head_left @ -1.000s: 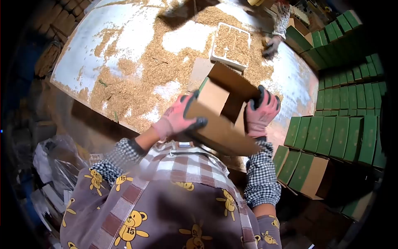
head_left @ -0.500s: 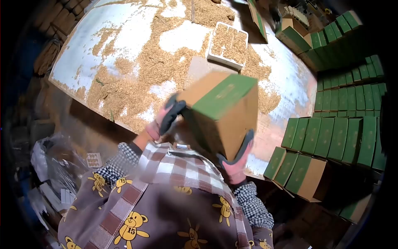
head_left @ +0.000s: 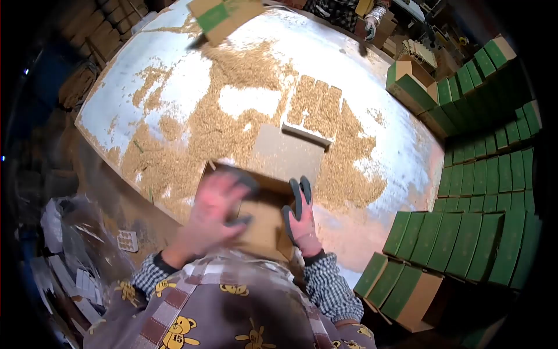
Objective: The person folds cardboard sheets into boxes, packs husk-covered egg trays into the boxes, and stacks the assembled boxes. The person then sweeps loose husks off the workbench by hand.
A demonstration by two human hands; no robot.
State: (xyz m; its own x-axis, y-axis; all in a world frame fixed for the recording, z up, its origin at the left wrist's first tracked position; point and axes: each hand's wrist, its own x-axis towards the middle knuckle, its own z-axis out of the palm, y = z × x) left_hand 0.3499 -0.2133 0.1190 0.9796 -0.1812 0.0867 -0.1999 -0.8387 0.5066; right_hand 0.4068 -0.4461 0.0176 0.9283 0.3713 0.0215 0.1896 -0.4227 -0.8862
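A cardboard box rests against my body at the table's near edge, its open mouth facing up and its brown inside showing. My right hand, in a pink and dark grey glove, grips the box's right wall, with the thumb toward the inside. My left hand, in a matching glove, is blurred over the left part of the box with its fingers spread; whether it touches the box I cannot tell. Just beyond the box lies a flat grey-brown board. Behind that is a white tray filled with golden husks.
Loose husks cover much of the white table. Rows of green boxes stand along the right, with an open box at the back. Another green-and-brown box is blurred at the far left. A person's gloved hand shows beyond the table.
The box has come closer to my body and turned from its green side to its open mouth. My left hand has moved over it. Another box now shows at the far left.
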